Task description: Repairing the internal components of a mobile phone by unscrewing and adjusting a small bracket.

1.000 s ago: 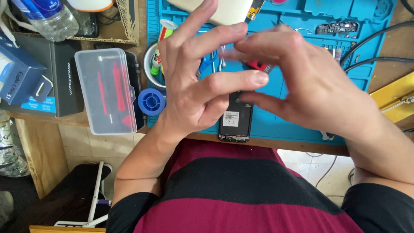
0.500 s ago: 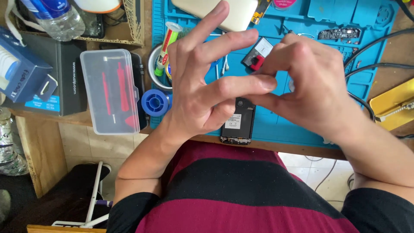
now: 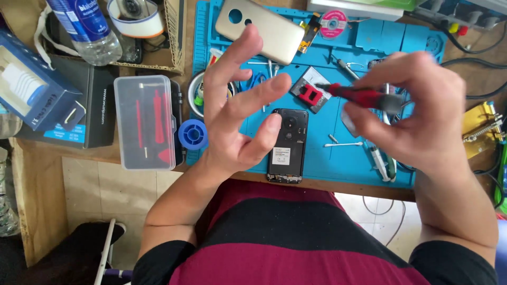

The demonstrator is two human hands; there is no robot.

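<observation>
red-handled screwdriver [image 3: 364, 97] (blurred), black phone [image 3: 288, 145]

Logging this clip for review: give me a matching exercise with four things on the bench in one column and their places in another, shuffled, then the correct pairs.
Things:
1. red-handled screwdriver
2. opened black phone
3. gold phone back cover
4. clear plastic tool case

Places:
A. top of the blue silicone mat
B. off the mat, on the bench to its left
C. in the right hand
D. near edge of the mat, just right of the open left hand

Pairs: 1-C, 2-D, 3-A, 4-B
</observation>
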